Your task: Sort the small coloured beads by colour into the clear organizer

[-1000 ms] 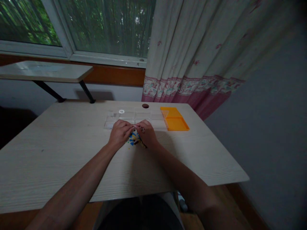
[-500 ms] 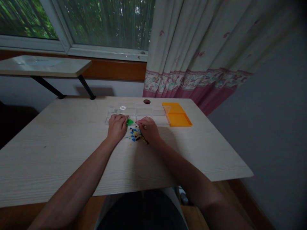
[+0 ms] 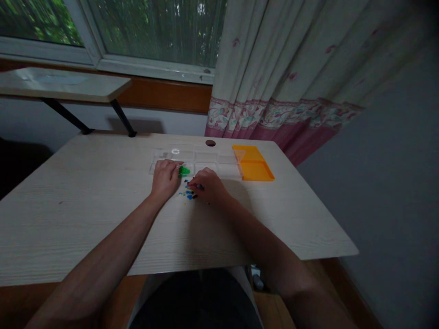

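A small heap of tiny coloured pieces (image 3: 189, 193), blue, black and yellow, lies on the pale wooden table (image 3: 103, 205). My right hand (image 3: 207, 185) rests on the heap's right side with fingers curled over some pieces. My left hand (image 3: 164, 177) lies palm down at the near edge of a clear compartment box (image 3: 206, 161), its fingers bent beside a clump of green pieces (image 3: 184, 171) in one compartment. What either hand pinches is too small to make out.
An orange lid (image 3: 253, 163) lies at the clear box's right end. A round cable hole (image 3: 210, 143) sits near the table's far edge. A second table (image 3: 61, 84) stands at the back left under the window, and a curtain (image 3: 274, 68) hangs behind.
My hands have parted from the heap's middle. The left hand went up to the clear box, where green pieces now show. The right hand stays on the heap.
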A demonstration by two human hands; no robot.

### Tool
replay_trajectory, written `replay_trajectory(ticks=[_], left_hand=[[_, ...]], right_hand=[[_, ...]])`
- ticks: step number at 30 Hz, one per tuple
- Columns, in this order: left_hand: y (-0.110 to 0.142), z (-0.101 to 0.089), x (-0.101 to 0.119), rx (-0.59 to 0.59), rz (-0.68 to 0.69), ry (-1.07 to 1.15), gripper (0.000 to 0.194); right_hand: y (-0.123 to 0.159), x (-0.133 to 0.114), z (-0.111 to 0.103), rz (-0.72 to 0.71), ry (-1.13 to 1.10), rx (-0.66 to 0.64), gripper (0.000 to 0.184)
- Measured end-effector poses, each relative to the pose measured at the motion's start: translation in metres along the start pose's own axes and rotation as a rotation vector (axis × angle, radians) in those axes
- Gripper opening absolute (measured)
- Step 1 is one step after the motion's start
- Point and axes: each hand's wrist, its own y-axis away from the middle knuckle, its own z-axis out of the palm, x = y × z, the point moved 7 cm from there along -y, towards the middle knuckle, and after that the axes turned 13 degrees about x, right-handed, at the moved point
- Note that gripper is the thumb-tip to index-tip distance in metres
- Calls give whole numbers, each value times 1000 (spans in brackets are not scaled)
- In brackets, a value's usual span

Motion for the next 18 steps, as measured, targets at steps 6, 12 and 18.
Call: replay_trajectory(ticks=[6, 12, 18], left_hand=[[1, -2, 5, 10, 3, 25, 35], [1, -2, 6, 10, -6, 38, 33], [2, -3, 12, -7, 46, 110, 30]], right_hand=[[5, -23, 14, -106, 150, -166, 14], [5, -27, 18, -113, 163, -151, 13], [-1, 5, 5, 152, -19, 47, 14]])
